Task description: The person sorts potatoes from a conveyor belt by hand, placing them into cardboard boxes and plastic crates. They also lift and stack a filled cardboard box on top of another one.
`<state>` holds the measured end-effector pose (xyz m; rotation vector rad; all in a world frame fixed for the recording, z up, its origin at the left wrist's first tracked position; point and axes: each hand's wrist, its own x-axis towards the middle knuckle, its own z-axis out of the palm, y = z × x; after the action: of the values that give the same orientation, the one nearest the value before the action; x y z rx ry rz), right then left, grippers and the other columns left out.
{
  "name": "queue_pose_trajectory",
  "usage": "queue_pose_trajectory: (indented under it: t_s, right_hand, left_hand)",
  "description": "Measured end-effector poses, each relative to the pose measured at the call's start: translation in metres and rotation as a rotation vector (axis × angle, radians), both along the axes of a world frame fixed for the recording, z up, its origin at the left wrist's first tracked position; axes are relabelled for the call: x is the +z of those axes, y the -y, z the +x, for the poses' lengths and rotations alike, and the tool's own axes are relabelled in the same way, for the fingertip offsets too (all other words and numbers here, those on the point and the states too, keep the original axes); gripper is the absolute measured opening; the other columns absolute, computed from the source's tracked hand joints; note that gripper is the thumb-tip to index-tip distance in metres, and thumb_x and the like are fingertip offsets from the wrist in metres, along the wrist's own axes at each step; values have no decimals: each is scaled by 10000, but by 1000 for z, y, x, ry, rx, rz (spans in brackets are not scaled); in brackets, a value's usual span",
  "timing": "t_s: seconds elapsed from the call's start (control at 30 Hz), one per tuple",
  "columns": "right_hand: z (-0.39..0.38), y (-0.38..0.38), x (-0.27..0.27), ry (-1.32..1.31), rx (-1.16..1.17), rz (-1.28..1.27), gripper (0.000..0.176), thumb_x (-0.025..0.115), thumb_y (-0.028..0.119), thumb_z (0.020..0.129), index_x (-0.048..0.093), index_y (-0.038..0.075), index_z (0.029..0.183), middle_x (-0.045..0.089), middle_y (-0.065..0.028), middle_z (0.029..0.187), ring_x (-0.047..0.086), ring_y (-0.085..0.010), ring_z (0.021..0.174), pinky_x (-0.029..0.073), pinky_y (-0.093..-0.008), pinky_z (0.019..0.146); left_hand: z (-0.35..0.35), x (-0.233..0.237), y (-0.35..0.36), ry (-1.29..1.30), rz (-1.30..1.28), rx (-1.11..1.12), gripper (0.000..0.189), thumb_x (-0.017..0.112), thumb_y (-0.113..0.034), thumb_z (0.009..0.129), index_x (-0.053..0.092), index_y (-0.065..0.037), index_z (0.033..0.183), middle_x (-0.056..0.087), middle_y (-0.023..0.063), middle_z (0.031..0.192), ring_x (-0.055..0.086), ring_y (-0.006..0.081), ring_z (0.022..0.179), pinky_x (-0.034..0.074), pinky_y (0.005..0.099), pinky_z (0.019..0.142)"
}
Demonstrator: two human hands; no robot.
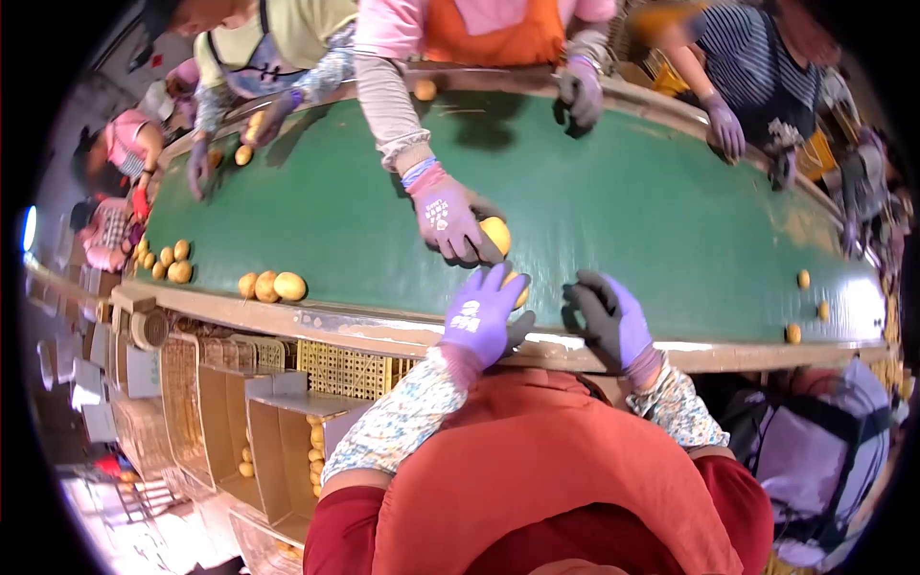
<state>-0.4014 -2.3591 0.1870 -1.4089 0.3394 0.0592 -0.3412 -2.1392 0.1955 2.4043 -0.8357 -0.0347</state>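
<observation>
Step in hand looks like handling one potato [518,289] at the near side of the desk [374,225], left hand [482,309] on it, right hand [616,321] free; the potato is roughly mid-length along the near edge, in from the rim and partly hidden by the left fingers. Next move probably calls for a secure wrap of the left fingers and thumb, then a clean lift clear of the co-worker's hand [448,218], which is just beyond with its own yellow potato [495,234]. Pose: left forearm reaches in from the near edge, back of the glove up, fingers pointing toward the far edge and bent over the potato, thumb out to the right; cannot tell if the grip is firm, contact is mostly covered. Right hand over the near edge, well apart from the left, dark palm side turned inward, fingers loosely curved with a wide gap to the thumb, no potato visible in it. Also on the desk: potato group [267,287] by the near edge toward the left end, and a few loose potatoes [803,279] near the right end
</observation>
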Motion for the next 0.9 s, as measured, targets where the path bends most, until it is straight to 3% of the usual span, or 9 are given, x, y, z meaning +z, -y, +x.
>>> queue_pose_trajectory:
  t_s: [0.2, 0.3, 0.37, 0.43, 0.47, 0.53, 0.7, 0.83, 0.9]
  right_hand:
    - [1, -19, 10, 546, 528, -838, 263, 652, 87, 899, 663, 18, 1153, 710, -226, 1033, 676, -434, 928, 549, -470, 819]
    - [-4, -12, -13, 470, 448, -620, 267, 581, -3, 948, 640, -57, 1203, 733, -204, 1022, 719, -295, 894, 557, -364, 794]
    - [-7, -10, -2, 7, 477, -311, 263, 583, -10, 956, 643, -77, 1203, 731, -185, 1081, 700, -239, 907, 547, -331, 826]
    - [-13, -12, -5, 23, 479, -353, 265, 588, -10, 949, 647, -82, 1198, 725, -186, 1099, 687, -224, 917, 539, -325, 842]
    - [-13, -11, -7, 42, 462, -371, 267, 590, -10, 946, 649, -84, 1196, 722, -186, 1108, 681, -216, 922, 535, -322, 849]
    - [-14, -1, -19, 127, 497, -443, 274, 592, -3, 943, 648, -85, 1198, 724, -185, 1103, 678, -214, 926, 535, -331, 856]
    - [-10, -4, -33, 271, 491, -467, 290, 589, -1, 903, 669, -57, 1177, 724, -173, 1050, 674, -208, 937, 535, -337, 869]
    - [-8, -9, -20, 184, 533, -472, 289, 572, -2, 900, 676, -48, 1165, 719, -165, 1058, 676, -212, 935, 532, -328, 872]
    - [-10, -10, -23, 178, 498, -434, 270, 574, -2, 908, 675, -55, 1153, 716, -158, 1035, 671, -202, 909, 533, -323, 855]
  left_hand:
    - [34, -49, -7, -57, -100, 238, 468, 742, -260, 842, 619, -46, 1239, 630, 209, 1208, 600, 442, 1103, 493, 482, 969]
    - [5, 8, -19, -170, -456, 449, 402, 703, -257, 935, 626, -55, 1274, 681, 206, 1152, 680, 367, 989, 543, 436, 866]
    - [-16, 44, -51, -350, -730, 658, 360, 705, -285, 953, 638, -80, 1242, 724, 191, 999, 718, 323, 886, 570, 418, 809]
    - [-37, 41, -99, 160, -578, 1005, 341, 675, -232, 982, 642, -64, 1277, 722, 124, 971, 682, 221, 753, 578, 363, 730]
    - [-58, 73, -131, -220, -830, 1149, 312, 629, -200, 1009, 638, -34, 1273, 705, 131, 1041, 688, 220, 848, 578, 367, 763]
    - [-86, 45, -189, 608, -895, 1217, 320, 497, -238, 1077, 608, -39, 1302, 661, 120, 1140, 656, 214, 976, 572, 347, 815]
    - [-188, -50, -324, 547, -1359, 2014, 439, 626, -278, 1021, 511, 18, 1324, 637, 84, 1102, 599, 185, 985, 513, 315, 858]
    - [-180, -147, -304, 688, -1127, 1889, 373, 672, -303, 978, 567, -3, 1173, 601, 47, 999, 551, 159, 897, 475, 305, 801]
    - [-136, -105, -256, 613, -1587, 1599, 369, 663, -254, 982, 591, 13, 1227, 628, 62, 1055, 583, 174, 930, 494, 307, 826]
